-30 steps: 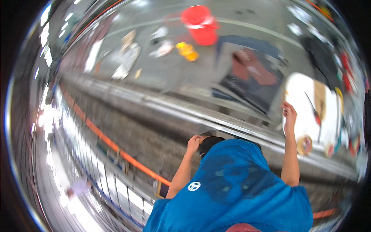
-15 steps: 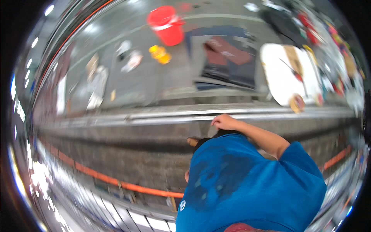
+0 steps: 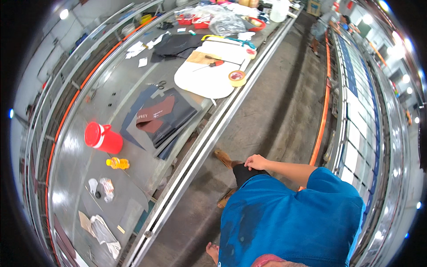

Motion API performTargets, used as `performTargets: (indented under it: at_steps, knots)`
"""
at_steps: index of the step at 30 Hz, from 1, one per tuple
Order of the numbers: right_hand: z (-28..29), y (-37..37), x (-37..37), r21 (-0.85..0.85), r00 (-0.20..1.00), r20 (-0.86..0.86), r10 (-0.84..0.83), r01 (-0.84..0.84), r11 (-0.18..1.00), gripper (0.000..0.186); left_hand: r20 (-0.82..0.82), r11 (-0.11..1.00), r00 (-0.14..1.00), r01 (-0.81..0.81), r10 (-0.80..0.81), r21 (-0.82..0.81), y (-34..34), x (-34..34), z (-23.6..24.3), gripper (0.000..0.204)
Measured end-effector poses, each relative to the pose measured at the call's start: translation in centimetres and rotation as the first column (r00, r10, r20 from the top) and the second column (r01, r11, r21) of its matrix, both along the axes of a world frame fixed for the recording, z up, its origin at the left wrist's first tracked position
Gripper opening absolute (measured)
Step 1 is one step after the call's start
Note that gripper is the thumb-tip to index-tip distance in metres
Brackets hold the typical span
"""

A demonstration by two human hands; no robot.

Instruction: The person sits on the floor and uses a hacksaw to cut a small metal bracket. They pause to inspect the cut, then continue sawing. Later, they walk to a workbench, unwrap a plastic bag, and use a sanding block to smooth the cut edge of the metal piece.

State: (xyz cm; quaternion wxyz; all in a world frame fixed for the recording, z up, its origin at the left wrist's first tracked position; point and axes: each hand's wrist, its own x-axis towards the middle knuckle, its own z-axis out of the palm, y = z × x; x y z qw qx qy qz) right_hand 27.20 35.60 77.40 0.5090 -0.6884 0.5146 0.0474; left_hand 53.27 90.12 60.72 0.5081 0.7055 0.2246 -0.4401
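Observation:
My right hand (image 3: pixel 255 162) hangs loosely beside my dark trouser leg (image 3: pixel 243 174), its fingers slightly bent and apart, with nothing in them. At the lower edge my left hand (image 3: pixel 212 251) shows only in part past my blue shirt (image 3: pixel 291 218); its fingers are apart and no object shows in them. Neither hand touches the long grey table (image 3: pixel 75 147) on my left. Nearest on that table are dark sheets (image 3: pixel 180 113) with a brown printed piece (image 3: pixel 156 113) on top, a red lidded jug (image 3: pixel 104 137) and a yellow bottle (image 3: pixel 118 163).
A white board (image 3: pixel 195 80) carries a screwdriver (image 3: pixel 215 63) and a tape roll (image 3: pixel 237 78). Scissors (image 3: pixel 161 84) lie near the dark sheets. A metal rail (image 3: pixel 200 160) edges the table. An orange rail (image 3: pixel 321 133) runs along the aisle's right; another person (image 3: pixel 327 26) stands far ahead.
My view has turned right, so the table now runs diagonally and the aisle ahead shows. The right hand stays by my leg; more of the left hand is visible.

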Motion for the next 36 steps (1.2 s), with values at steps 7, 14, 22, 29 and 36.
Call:
performTargets:
  at_steps: [7,14,22,29,36]
  knots:
    - [-1.5,-0.1,-1.2,0.08,0.959,0.257,-0.114,0.097,0.992,0.027,0.161,0.949,0.964,0.243,-0.213,-0.199,-19.2,4.5,4.5,0.035]
    - [-0.1,-5.0,-4.7,0.666,0.776,0.33,-0.537,0.212,0.715,0.025,0.39,0.585,0.654,0.756,-0.648,-0.294,-43.8,-6.8,13.9,0.037]
    - [-4.5,-12.6,-15.0,0.951,0.543,0.189,-0.818,0.105,0.29,0.046,0.803,0.062,0.095,0.995,-0.589,-0.072,-63.5,-22.6,20.9,0.025]
    - [-4.9,-16.8,-19.8,0.987,0.33,0.149,-0.932,0.014,0.163,0.048,0.899,-0.341,-0.323,0.915,-0.297,0.216,-71.9,-31.1,25.4,0.024]
    - [-2.8,-21.2,-24.9,0.992,0.138,0.102,-0.985,0.064,0.111,0.043,0.926,-0.552,-0.35,0.804,-0.141,0.221,-78.3,-35.8,24.8,0.028]
